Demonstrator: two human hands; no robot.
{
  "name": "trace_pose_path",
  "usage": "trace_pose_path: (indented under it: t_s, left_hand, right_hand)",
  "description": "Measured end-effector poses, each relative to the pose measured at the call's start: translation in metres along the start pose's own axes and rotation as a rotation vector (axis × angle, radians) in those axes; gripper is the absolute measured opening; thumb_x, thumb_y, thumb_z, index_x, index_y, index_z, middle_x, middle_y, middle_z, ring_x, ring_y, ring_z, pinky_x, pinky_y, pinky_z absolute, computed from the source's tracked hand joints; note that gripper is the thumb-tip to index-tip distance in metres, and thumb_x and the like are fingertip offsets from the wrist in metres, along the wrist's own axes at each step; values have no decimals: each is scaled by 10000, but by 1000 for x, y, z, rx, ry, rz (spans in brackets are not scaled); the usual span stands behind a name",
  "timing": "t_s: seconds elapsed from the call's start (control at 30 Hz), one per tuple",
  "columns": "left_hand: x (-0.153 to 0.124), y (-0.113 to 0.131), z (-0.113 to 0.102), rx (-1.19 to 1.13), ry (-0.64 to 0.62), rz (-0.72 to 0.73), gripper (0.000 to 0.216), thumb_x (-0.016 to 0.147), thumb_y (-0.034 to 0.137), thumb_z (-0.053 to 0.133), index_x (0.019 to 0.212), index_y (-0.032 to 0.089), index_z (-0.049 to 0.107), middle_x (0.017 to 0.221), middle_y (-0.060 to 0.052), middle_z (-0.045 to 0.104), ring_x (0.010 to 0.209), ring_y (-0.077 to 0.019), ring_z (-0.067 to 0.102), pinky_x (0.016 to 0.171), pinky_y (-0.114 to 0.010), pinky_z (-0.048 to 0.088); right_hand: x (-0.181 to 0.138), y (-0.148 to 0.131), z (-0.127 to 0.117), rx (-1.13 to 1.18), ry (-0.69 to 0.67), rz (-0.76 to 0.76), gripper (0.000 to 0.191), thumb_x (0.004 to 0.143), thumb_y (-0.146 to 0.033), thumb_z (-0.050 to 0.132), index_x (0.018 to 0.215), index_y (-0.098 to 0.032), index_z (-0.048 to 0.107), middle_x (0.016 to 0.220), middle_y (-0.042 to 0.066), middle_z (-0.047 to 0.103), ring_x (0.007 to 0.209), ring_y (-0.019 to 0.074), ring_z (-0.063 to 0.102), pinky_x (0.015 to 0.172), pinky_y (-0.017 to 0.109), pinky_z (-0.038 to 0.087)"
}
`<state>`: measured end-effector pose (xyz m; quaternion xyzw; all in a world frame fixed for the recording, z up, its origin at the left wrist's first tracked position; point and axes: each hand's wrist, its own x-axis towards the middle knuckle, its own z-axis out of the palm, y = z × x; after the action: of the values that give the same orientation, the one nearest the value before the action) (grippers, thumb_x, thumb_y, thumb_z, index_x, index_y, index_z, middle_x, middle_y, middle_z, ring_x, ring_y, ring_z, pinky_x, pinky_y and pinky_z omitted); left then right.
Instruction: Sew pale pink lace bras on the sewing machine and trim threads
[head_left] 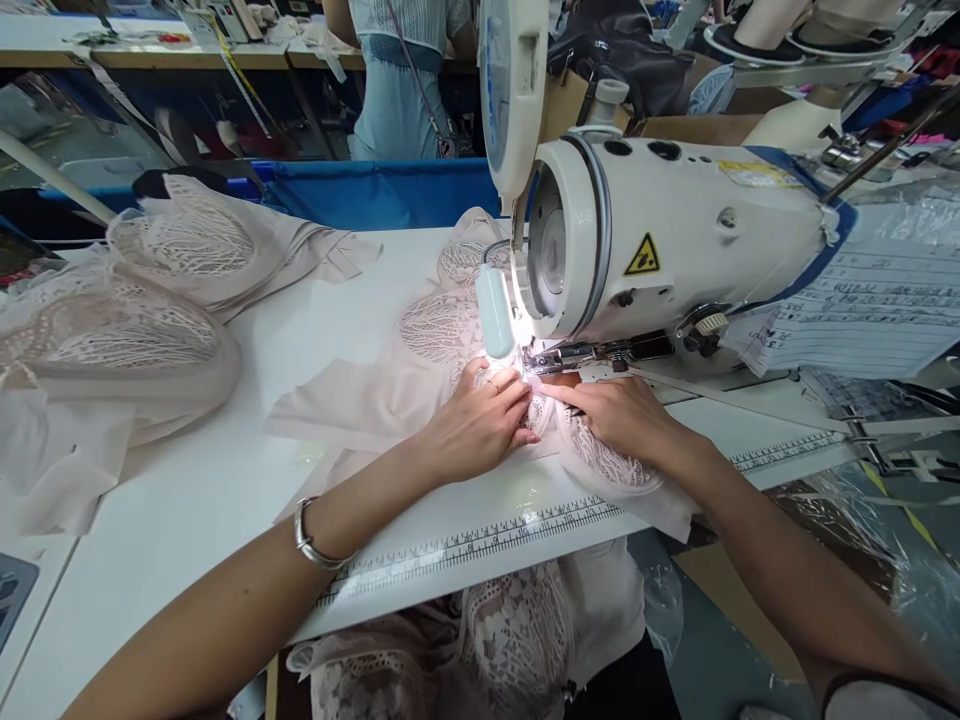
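Both left hand (484, 420) and right hand (619, 408) press lace fabric (435, 330) at the sewing machine (675, 230); whether either pinches cannot be told. It overhangs the table's (202, 470) ruler-marked front edge; white surface separates it from a lace pile (180, 240) leftward. A person (397, 95) stands beyond.

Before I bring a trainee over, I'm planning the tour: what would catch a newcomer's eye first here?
The big white sewing machine at upper right, with a small lit lamp at its needle end. Below it, the left hand and right hand rest on pale lace fabric. More lace pieces are heaped at the left.
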<state>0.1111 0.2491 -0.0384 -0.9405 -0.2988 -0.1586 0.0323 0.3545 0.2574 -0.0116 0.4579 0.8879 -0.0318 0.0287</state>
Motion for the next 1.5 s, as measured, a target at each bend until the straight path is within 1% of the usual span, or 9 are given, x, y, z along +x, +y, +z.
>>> trace_pose_path:
  t_s: [0.17, 0.3, 0.47, 0.83, 1.1, 1.2, 1.27, 1.33, 1.5]
  left_hand:
    - [-1, -3, 1, 1, -7, -14, 503, 1087, 480, 303, 1287, 133, 607, 1220, -153, 696, 1116, -308, 614, 1089, -594, 269]
    - [0, 0, 3, 13, 28, 3, 420, 1098, 370, 305, 1211, 140, 638, 1250, -151, 687, 1250, -320, 561, 1104, -580, 260]
    - [1, 3, 2, -28, 2, -7, 449, 1102, 383, 266, 1220, 130, 617, 1144, -142, 714, 1072, -263, 632, 1130, -558, 242]
    - [1, -5, 4, -39, -8, -92, 444, 1080, 456, 345, 1240, 141, 615, 1303, -172, 666, 1276, -330, 562, 1162, -672, 192]
    - [6, 2, 0, -104, -40, -200, 279, 1051, 287, 421, 1166, 175, 649, 1271, -133, 659, 1264, -319, 544, 1147, -661, 230]
    - [15, -13, -6, -277, 2, -531, 190, 996, 249, 526, 1088, 197, 683, 1312, -134, 614, 1277, -318, 516, 1113, -571, 346]
    - [22, -40, -13, -371, 166, -876, 198, 987, 224, 541, 1138, 180, 662, 1355, -163, 564, 1308, -321, 483, 1104, -537, 378]
    - [23, -76, -24, -372, 307, -1098, 281, 991, 204, 542, 1257, 135, 595, 1408, -215, 507, 1366, -354, 427, 1112, -580, 361]
    - [9, -135, -47, -698, 438, -1285, 389, 973, 359, 657, 1304, 166, 588, 1327, -112, 599, 1162, -268, 622, 972, -490, 547]
  right_hand:
    - [3, 0, 4, -3, 30, 1, 673, 814, -27, 446, 1413, -285, 613, 685, 3, 663, 584, 151, 424, 556, 279, 191]
    - [-3, 7, 16, 18, 192, -73, 568, 815, -45, 473, 1318, -211, 676, 649, 1, 638, 577, 148, 429, 573, 279, 241]
    - [-8, 17, 25, 15, 371, -253, 553, 869, -26, 394, 1201, -267, 766, 584, -11, 545, 569, 142, 408, 595, 273, 290]
    - [8, 18, 21, 80, 226, -91, 587, 821, -33, 471, 1254, -329, 732, 890, 5, 745, 741, 142, 608, 631, 246, 396]
    - [16, 24, 29, 124, 242, -119, 471, 879, -111, 507, 1251, -299, 727, 960, 27, 754, 814, 158, 652, 714, 248, 485]
    - [6, 27, 28, 15, 364, -68, 386, 928, -270, 537, 1271, -307, 710, 991, 60, 757, 836, 225, 685, 673, 303, 521]
    - [-1, 35, 30, -89, 544, 23, 348, 944, -395, 519, 1152, -247, 755, 1038, 137, 739, 905, 314, 694, 659, 376, 537]
    - [-7, 44, 35, -149, 684, 88, 376, 951, -418, 475, 1037, -190, 761, 1089, 191, 718, 880, 355, 700, 595, 404, 523]
    - [-25, 25, 41, 48, 579, -78, 319, 887, -258, 509, 1127, -300, 714, 1050, 83, 741, 754, 265, 719, 539, 342, 525]
